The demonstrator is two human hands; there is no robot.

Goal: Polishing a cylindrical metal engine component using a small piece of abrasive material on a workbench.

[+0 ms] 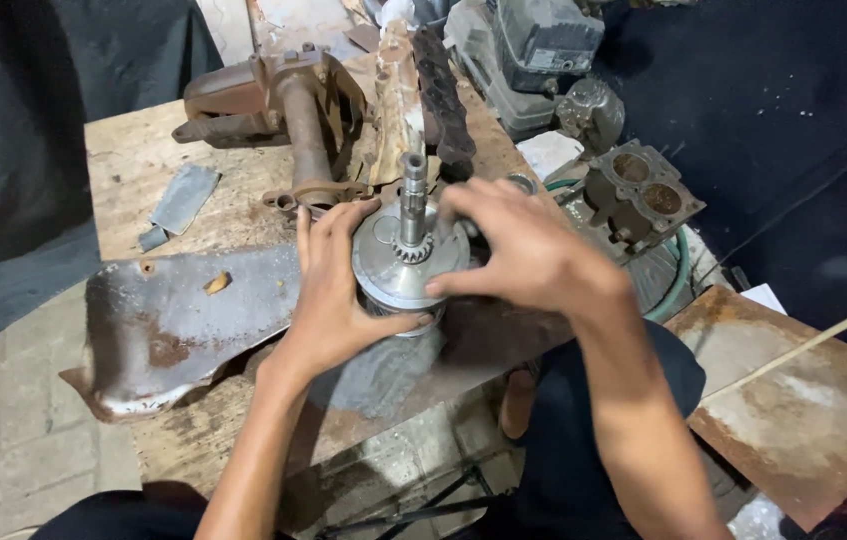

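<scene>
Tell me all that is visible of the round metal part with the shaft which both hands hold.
The round metal part is a silvery, dull cylinder with a flat disc on top. A grey shaft with a small toothed gear at its base stands upright from the middle. It stands on the worn wooden bench. The left hand grips its side; the right hand grips its rim.

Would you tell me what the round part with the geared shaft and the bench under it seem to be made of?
Round part gripped by the left hand and right hand: likely bare steel or aluminium, grey with a dull machined sheen. Geared shaft: probably steel, with cut teeth. Bench: seemingly wood board, pale, stained and worn.
</scene>
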